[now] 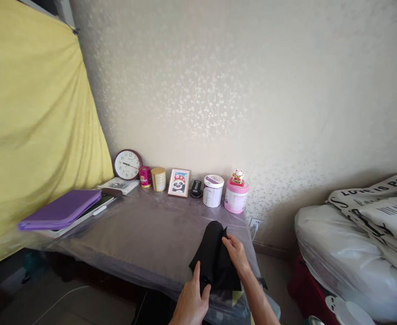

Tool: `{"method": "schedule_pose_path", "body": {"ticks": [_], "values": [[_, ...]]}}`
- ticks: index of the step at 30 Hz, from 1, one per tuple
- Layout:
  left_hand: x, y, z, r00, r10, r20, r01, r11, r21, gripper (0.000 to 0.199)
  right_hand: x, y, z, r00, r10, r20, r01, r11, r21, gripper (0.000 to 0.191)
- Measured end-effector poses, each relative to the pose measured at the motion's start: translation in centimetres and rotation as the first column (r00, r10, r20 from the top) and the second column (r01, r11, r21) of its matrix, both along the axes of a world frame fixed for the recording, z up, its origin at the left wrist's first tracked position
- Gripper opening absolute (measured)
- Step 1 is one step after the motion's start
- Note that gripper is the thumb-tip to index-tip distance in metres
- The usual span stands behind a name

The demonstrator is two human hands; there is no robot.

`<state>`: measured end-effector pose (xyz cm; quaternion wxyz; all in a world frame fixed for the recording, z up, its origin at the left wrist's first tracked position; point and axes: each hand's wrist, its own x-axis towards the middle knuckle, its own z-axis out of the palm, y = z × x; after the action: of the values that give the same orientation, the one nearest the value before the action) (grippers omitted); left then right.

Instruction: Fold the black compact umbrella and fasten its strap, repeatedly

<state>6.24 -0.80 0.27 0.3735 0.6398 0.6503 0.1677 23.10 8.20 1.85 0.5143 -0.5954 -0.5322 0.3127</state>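
A piece of black cloth [214, 253] lies partly rolled or folded over the table's front right part, with loose flaps spreading at its near end. My left hand [193, 298] grips its near end, index finger and thumb around a small dark rounded part whose kind I cannot make out. At the upper right, my right hand [235, 253] pinches the cloth's edge between thumb and fingers. What lies inside the cloth, if anything, is hidden.
Along the wall stand a clock [128, 164], a pink can [145, 177], a yellow-lidded jar [158, 179], a framed panda picture [179, 183] and two tubs [213, 192]. A purple folder [63, 208] lies left on the plastic-covered table [144, 230]. Stuffed bags [350, 257] sit right.
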Motion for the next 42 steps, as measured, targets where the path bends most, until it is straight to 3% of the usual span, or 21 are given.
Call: {"method": "schedule_pose_path", "body": {"ticks": [9,16,22,29,34,38,42], "values": [[0.7,-0.3,0.0,0.977,-0.066,-0.203,0.076,0.996,0.043,0.063,-3.1,1.8,-0.8,0.969,-0.02,0.247,0.022,1.0,-0.006,0.036],[0.4,-0.4,0.6,0.979,-0.092,-0.183,0.1,0.994,0.035,0.063,-4.5,1.5,0.2,0.862,0.088,0.499,-0.037,0.993,-0.11,0.029],[0.5,-0.6,0.6,0.962,-0.094,-0.255,0.105,0.994,0.029,0.06,-5.7,0.2,1.6,0.795,0.285,0.536,-0.234,0.958,-0.164,0.025],[0.8,-1.2,0.9,0.968,-0.041,-0.247,0.078,0.987,0.141,0.067,-5.7,-0.1,1.7,0.757,0.334,0.561,-0.283,0.942,-0.179,0.024],[0.9,-1.0,1.6,0.932,-0.151,-0.33,0.183,0.981,0.07,0.062,-5.9,0.0,1.7,0.756,0.335,0.562,-0.293,0.941,-0.167,0.027],[0.8,-0.6,0.8,0.94,-0.146,-0.308,0.182,0.979,0.092,0.061,-5.3,-1.3,1.6,0.821,0.377,0.43,-0.397,0.917,-0.047,0.027],[0.8,-0.6,0.4,0.952,-0.139,-0.272,0.173,0.979,0.106,0.061,-3.8,-3.5,0.7,0.851,0.298,0.432,-0.399,0.903,0.163,0.029]]}}
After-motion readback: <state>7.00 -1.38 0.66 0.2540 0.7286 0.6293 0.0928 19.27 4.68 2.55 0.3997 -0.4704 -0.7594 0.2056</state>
